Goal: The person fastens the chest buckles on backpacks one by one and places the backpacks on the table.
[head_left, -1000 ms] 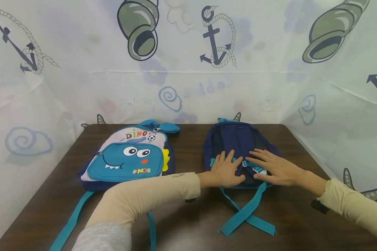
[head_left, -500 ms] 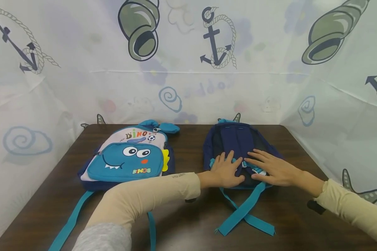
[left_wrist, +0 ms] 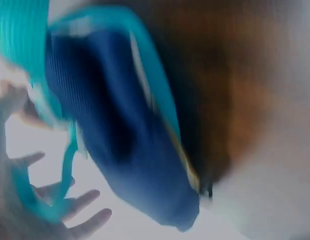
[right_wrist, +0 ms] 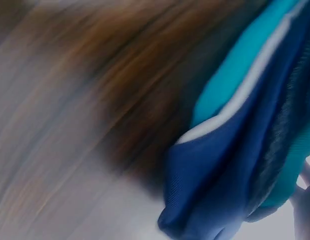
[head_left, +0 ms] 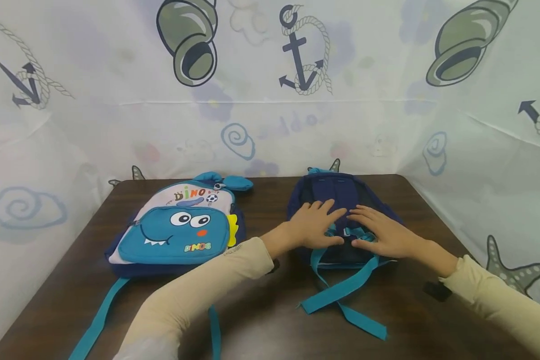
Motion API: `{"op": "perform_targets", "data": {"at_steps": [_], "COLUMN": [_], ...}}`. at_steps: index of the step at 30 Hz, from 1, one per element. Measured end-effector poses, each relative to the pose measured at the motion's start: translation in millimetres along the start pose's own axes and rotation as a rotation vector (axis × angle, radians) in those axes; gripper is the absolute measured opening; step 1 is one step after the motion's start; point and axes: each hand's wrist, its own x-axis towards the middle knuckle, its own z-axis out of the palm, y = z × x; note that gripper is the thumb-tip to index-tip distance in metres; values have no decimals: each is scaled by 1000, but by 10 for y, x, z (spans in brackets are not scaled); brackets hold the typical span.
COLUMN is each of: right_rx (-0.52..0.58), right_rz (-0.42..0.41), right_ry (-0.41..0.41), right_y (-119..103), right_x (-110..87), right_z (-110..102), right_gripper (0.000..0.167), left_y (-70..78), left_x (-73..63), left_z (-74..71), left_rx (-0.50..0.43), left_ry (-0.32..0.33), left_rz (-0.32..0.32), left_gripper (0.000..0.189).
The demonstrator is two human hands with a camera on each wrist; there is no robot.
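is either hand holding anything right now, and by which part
Nothing is plainly gripped: the left hand and right hand have fingers spread over the dark blue backpack and its teal straps; whether they touch them cannot be told.

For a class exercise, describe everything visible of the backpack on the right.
The backpack looks like navy fabric, with padded-looking shoulder straps and a darker back panel. It lies back-up on the table, turquoise webbing crossing in front. The left hand and right hand are over its middle; whether they touch is unclear.
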Motion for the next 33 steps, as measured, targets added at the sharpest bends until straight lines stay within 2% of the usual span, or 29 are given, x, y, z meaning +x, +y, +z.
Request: {"op": "perform_targets", "data": {"at_steps": [3,7,10,14,16,23,28,33], "right_rx": [51,115,147,145,143,155,174,177], "right_rz": [24,59,73,68,67,59,32,20], "right_ry": [20,44,65,77,77,91,100,75], "right_y": [-30,-63,-74,-71,-69,-85,-106,-107], "right_x": [58,121,127,121,126,156,193,208], "right_z": [4,-6,12,55,78,149,181,163], "right_gripper": [67,65,63,54,49,37,31,27], "left_y": [-154,-336,-410,-437,-442,-391,-313,-285], "left_x": [-49,-129,-174,-184,-152,52,136,116], "left_z": [-134,-267,-288,-250,-193,14,38,7], "left_rx": [4,-142,-196,-195,-178,-68,15,16], "left_ry": [-23,-53,-83,-125,-108,26,58,88], "left_rz": [53,42,7,-10,-11,-34,16,49], "left_gripper": [78,75,75,64,55,37,30,27]}}
